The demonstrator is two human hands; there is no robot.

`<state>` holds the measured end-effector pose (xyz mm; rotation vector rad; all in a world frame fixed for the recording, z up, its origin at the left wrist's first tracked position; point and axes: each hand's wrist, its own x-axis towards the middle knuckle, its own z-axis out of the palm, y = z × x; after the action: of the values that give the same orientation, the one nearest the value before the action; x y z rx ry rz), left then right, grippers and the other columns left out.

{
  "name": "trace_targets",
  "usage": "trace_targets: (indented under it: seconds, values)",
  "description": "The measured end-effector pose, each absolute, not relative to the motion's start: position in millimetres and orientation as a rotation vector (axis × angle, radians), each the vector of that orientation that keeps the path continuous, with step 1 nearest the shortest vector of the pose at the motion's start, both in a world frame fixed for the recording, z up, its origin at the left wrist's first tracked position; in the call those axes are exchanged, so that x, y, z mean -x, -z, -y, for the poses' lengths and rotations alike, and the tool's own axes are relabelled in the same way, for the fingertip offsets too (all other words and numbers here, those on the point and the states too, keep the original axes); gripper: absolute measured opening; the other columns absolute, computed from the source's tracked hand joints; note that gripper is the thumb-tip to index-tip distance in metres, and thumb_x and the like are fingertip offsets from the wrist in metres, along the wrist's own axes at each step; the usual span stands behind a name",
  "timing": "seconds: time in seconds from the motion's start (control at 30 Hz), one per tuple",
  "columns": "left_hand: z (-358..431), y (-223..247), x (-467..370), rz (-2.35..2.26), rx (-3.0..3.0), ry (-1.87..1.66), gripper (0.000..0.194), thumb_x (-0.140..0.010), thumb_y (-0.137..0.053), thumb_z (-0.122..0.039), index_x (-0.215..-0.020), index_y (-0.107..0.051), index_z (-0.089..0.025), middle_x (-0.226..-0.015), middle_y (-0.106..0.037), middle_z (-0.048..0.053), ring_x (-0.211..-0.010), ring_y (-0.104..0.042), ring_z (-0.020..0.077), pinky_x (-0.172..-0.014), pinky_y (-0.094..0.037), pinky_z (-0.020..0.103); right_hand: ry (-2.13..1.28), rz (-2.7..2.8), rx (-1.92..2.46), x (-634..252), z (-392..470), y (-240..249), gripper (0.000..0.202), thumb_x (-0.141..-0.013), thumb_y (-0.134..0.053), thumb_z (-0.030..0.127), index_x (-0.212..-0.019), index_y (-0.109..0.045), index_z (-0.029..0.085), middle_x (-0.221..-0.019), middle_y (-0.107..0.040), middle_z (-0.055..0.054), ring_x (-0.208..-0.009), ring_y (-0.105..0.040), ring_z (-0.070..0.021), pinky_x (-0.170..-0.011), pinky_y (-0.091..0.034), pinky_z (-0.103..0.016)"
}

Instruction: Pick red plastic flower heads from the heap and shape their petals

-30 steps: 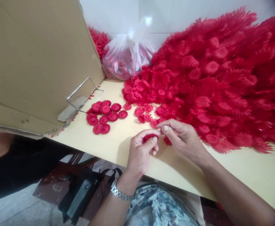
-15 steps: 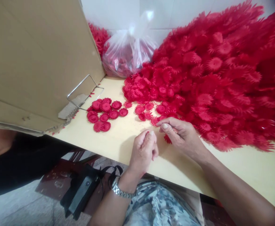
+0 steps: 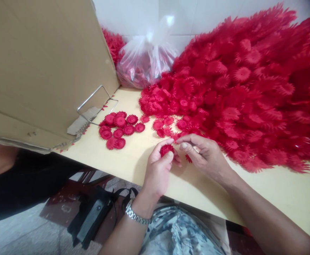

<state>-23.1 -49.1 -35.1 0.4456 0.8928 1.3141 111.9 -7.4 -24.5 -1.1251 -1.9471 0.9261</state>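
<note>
My left hand (image 3: 159, 166), above the front part of the table, holds a red fringed flower piece (image 3: 166, 149) between thumb and fingers. Close to its right, my right hand (image 3: 206, 156) has thumb and index fingertip drawn together in a pinch; whatever they may hold is too small to make out. A loose red piece (image 3: 188, 158) lies partly hidden under the right hand. Several flat red flower pieces (image 3: 168, 131) lie just beyond both hands. To the left, a small group of rounder, fuller red flower pieces (image 3: 120, 121) rests on the table (image 3: 128, 159).
A big heap of red flower pieces (image 3: 240, 92) covers the right and back. Behind stands a tied clear plastic bag (image 3: 144, 65) of red pieces. A cardboard box (image 3: 46, 71) with a wire handle (image 3: 91, 97) walls off the left. Another person's dark sleeve (image 3: 30, 180) shows at lower left.
My left hand has turned and loosened from a closed fist, so the red flower piece in it now shows. My right hand has stayed nearly in place, still pinched.
</note>
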Motion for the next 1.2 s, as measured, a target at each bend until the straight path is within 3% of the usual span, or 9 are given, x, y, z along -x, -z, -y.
trace_targets:
  seconds: [0.13,0.23,0.43,0.63,0.77,0.87,0.97,1.1,1.2]
  values:
    - [48,34,22,-0.745,-0.331,-1.319,0.028,-0.089,-0.045,-0.030,-0.107,-0.057,-0.012,-0.093,-0.066,0.010,-0.083,-0.062,0.0172,-0.072,-0.050,0.030,-0.930,1.961,1.170,-110,7,26,0.020,-0.080,-0.062,0.031,-0.095,-0.059,0.018,-0.076,-0.060,0.000,-0.067,-0.056,-0.0124,-0.060,-0.044,-0.023]
    - [48,33,19,-0.716,-0.295,-1.309,0.032,-0.091,-0.041,-0.031,-0.107,-0.060,-0.010,-0.099,-0.066,0.013,-0.092,-0.062,0.0189,-0.081,-0.049,0.033,-0.875,2.041,1.213,-109,6,26,0.022,-0.074,-0.069,0.026,-0.091,-0.057,0.018,-0.076,-0.058,0.000,-0.066,-0.054,-0.0118,-0.055,-0.042,-0.022]
    - [50,37,12,-0.779,-0.432,-1.353,0.025,-0.088,-0.048,-0.019,-0.105,-0.065,-0.012,-0.104,-0.067,0.011,-0.098,-0.061,0.0200,-0.090,-0.048,0.038,-0.658,2.156,1.053,-108,5,30,0.010,-0.083,-0.052,0.011,-0.088,-0.058,0.018,-0.077,-0.060,-0.001,-0.068,-0.056,-0.0109,-0.059,-0.044,-0.021]
    - [51,39,17,-0.879,-0.392,-1.387,0.016,-0.082,-0.055,-0.016,-0.089,-0.068,-0.010,-0.083,-0.071,0.009,-0.086,-0.066,0.0213,-0.088,-0.050,0.042,-0.031,2.078,1.134,-120,-6,37,0.019,-0.086,-0.043,0.010,-0.090,-0.060,0.017,-0.073,-0.061,-0.004,-0.065,-0.057,-0.0144,-0.056,-0.043,-0.025]
    - [50,37,22,-0.829,-0.318,-1.377,0.016,-0.082,-0.056,-0.018,-0.090,-0.067,-0.009,-0.083,-0.071,0.010,-0.081,-0.068,0.0220,-0.087,-0.050,0.045,0.331,2.114,1.248,-136,-16,30,0.023,-0.083,-0.048,0.010,-0.098,-0.063,0.016,-0.097,-0.065,-0.013,-0.090,-0.057,-0.0255,-0.070,-0.044,-0.037]
    - [49,35,20,-0.755,-0.287,-1.373,0.019,-0.083,-0.053,-0.016,-0.094,-0.067,-0.010,-0.086,-0.070,0.010,-0.084,-0.066,0.0200,-0.089,-0.049,0.043,0.144,2.182,1.112,-131,-11,24,0.022,-0.084,-0.056,0.022,-0.105,-0.062,0.016,-0.102,-0.064,-0.013,-0.094,-0.056,-0.0255,-0.077,-0.045,-0.039]
    - [49,33,16,-0.722,-0.316,-1.372,0.021,-0.085,-0.050,-0.015,-0.093,-0.068,-0.008,-0.084,-0.069,0.009,-0.076,-0.063,0.0143,-0.088,-0.050,0.038,-0.293,2.270,1.003,-118,-2,23,0.023,-0.081,-0.064,0.032,-0.097,-0.061,0.016,-0.084,-0.064,-0.008,-0.078,-0.057,-0.0191,-0.065,-0.047,-0.030]
    - [52,34,12,-0.773,-0.346,-1.384,0.018,-0.085,-0.053,-0.018,-0.088,-0.068,-0.010,-0.079,-0.068,0.006,-0.069,-0.061,0.0112,-0.087,-0.050,0.036,-0.477,2.271,0.912,-109,1,25,0.006,-0.085,-0.058,0.022,-0.085,-0.059,0.016,-0.073,-0.060,-0.004,-0.069,-0.054,-0.0150,-0.060,-0.043,-0.025]
    - [53,36,10,-0.827,-0.362,-1.381,0.016,-0.083,-0.057,-0.022,-0.089,-0.069,-0.013,-0.084,-0.069,0.006,-0.078,-0.063,0.0143,-0.087,-0.050,0.037,-0.328,2.300,0.874,-110,0,28,0.016,-0.088,-0.047,0.012,-0.076,-0.056,0.016,-0.068,-0.057,-0.004,-0.065,-0.051,-0.0143,-0.060,-0.041,-0.025]
